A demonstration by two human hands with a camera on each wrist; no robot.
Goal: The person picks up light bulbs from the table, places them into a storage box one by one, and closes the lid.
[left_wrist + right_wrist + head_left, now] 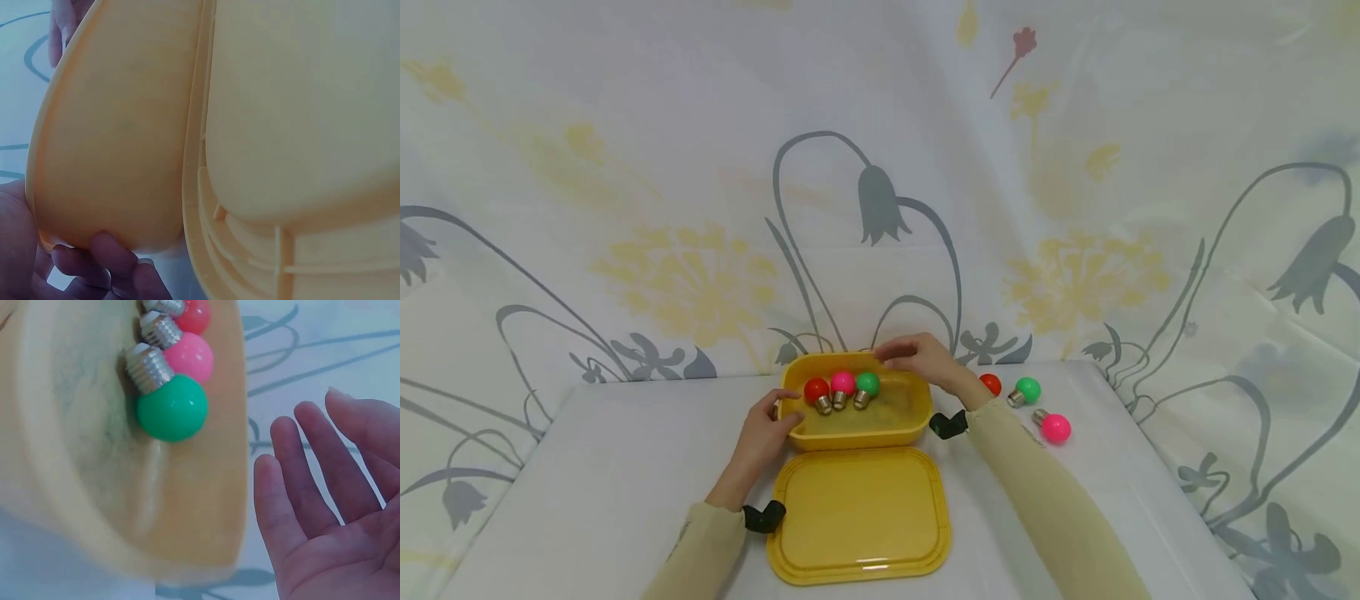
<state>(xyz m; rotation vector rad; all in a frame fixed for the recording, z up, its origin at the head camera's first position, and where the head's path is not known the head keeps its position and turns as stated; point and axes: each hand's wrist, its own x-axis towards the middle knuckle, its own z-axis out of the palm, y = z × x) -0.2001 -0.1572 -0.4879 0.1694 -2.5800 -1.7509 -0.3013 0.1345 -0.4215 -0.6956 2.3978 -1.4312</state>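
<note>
Sleeves (1060,500) bear unreadable marks (1033,436); left hand (763,435) grips yellow box (857,440).

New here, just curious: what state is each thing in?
Yellow container: uncovered, partly filled
Yellow lid: off, lying flat
Red bulb: inside container
Pink bulb: inside container
Green bulb: inside container
Second red bulb: outside
Second green bulb: outside
Second pink bulb: outside
Left hand: gripping container
Right hand: empty, fingers extended
</note>
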